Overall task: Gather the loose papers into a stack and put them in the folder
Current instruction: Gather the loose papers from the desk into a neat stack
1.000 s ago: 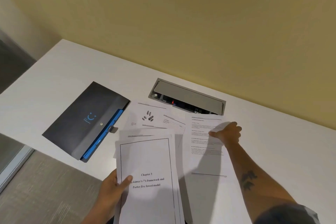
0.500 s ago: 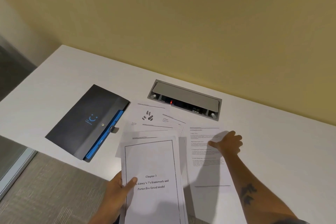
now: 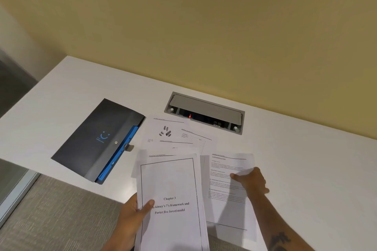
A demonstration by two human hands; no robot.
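Observation:
My left hand (image 3: 133,213) grips a small stack of white papers (image 3: 171,185) by its left edge; the top sheet reads "Chapter 3". My right hand (image 3: 252,182) pinches a single text page (image 3: 226,206) at its right edge, thumb on top, just right of the stack. Further back on the white table lie loose sheets (image 3: 173,134), one with a small dark drawing. The dark grey folder (image 3: 98,140) with a blue inner edge lies shut at the left, apart from the papers.
A grey cable hatch (image 3: 206,108) is set into the table (image 3: 306,159) behind the sheets, close to the yellow wall. The table's front edge runs under the held papers, with grey carpet (image 3: 57,214) below at the left.
My right hand has pulled the text page back toward me and now grips its edge instead of pressing flat on it. The stack in my left hand has stayed in place.

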